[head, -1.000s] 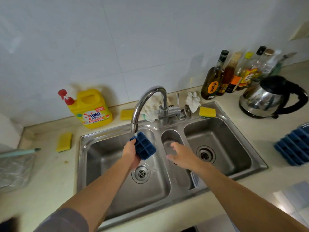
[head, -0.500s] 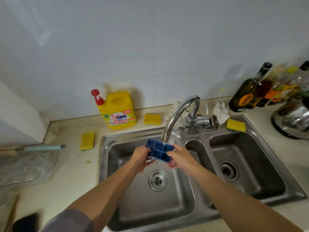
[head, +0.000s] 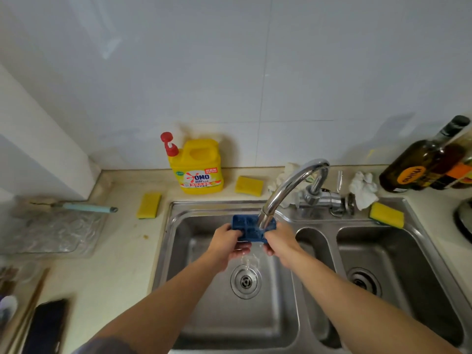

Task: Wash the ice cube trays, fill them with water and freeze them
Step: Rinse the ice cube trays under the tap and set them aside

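Between my left hand [head: 227, 241] and right hand [head: 279, 238], the blue ice cube tray [head: 249, 227] sits under the tap [head: 288, 190], over the sink [head: 173, 226]. Both hands grip its ends, fingers curled. Light, wet, probably slippery; I judge the ends hold best.

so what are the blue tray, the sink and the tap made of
The tray looks like plastic or silicone: matte, evenly blue. The sink seems stainless steel: brushed grey, soft reflections. The tap is polished metal, probably chrome-plated: mirror-bright highlights.
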Motion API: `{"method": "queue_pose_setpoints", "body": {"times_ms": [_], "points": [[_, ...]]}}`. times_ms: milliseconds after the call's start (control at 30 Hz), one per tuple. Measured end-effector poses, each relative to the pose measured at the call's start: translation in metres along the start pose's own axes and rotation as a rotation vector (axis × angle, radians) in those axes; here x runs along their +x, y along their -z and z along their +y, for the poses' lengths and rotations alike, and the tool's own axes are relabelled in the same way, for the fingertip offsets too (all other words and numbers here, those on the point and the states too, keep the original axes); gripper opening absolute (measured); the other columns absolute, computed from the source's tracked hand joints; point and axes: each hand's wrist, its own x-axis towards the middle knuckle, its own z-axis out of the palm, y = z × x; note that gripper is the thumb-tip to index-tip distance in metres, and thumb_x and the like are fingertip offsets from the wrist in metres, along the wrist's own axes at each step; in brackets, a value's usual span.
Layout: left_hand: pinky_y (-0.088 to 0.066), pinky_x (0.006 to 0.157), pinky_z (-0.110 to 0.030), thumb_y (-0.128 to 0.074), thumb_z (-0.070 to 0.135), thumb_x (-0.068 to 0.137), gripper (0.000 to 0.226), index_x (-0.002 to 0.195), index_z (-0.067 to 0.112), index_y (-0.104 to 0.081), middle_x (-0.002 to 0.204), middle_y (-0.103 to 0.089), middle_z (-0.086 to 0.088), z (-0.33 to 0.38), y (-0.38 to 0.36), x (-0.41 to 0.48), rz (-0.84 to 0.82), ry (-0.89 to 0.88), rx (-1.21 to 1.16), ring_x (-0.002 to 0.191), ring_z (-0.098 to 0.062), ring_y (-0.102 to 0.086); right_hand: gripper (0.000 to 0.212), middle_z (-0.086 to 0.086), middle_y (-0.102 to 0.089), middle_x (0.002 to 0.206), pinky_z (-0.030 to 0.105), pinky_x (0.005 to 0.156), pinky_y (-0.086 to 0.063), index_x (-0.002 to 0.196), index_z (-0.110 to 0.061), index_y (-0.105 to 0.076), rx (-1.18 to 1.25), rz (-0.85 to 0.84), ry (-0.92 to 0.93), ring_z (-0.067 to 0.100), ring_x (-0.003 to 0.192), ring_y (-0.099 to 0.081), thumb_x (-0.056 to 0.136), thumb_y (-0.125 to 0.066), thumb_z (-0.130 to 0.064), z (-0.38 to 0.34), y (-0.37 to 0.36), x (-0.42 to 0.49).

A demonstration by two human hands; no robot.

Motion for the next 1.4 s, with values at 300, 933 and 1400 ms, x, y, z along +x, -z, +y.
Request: {"method": "queue_pose_setpoints", "body": {"times_ms": [300, 933, 1400], "points": [[-0.058, 0.062, -0.032, -0.042, 0.006, 0.097, 0.027, 0.108, 0.014, -0.066, 0.095, -0.074, -0.012, 0.003, -0.003, 0.008, 0.16, 0.04, -0.154, 0.078, -0.025, -0.07, 0.023, 0.015, -0.069, 0.083, 0.032, 0.052, -0.054, 0.104, -0.017, -0.06, 0.177, -0.163, 0.054, 0.021, 0.052, -0.062, 0.091, -0.061, 0.002, -0.003, 0.002, -0.007], [-0.056, 0.077, -0.031, -0.05, -0.01, 0.085, 0.042, 0.117, 0.017, -0.048, 0.112, -0.064, -0.01, 0.004, -0.015, 0.004, 0.066, -0.193, 0.093, 0.101, -0.022, -0.066, 0.015, 0.02, -0.075, 0.084, 0.038, 0.058, -0.062, 0.104, -0.01, -0.057, 0.15, -0.133, -0.087, 0.029, 0.058, -0.072, 0.098, -0.048, 0.0, 0.006, 0.001, -0.014], [-0.06, 0.059, -0.032, -0.051, 0.022, 0.101, 0.017, 0.115, 0.027, -0.059, 0.103, -0.073, -0.007, 0.003, -0.023, -0.009, -0.057, -0.057, 0.229, 0.082, -0.023, -0.074, 0.013, 0.01, -0.068, 0.067, 0.025, 0.043, -0.05, 0.099, -0.008, -0.053, -0.184, -0.088, 0.046, 0.012, 0.042, -0.06, 0.094, -0.043, 0.0, 0.011, 0.005, -0.02]]}}
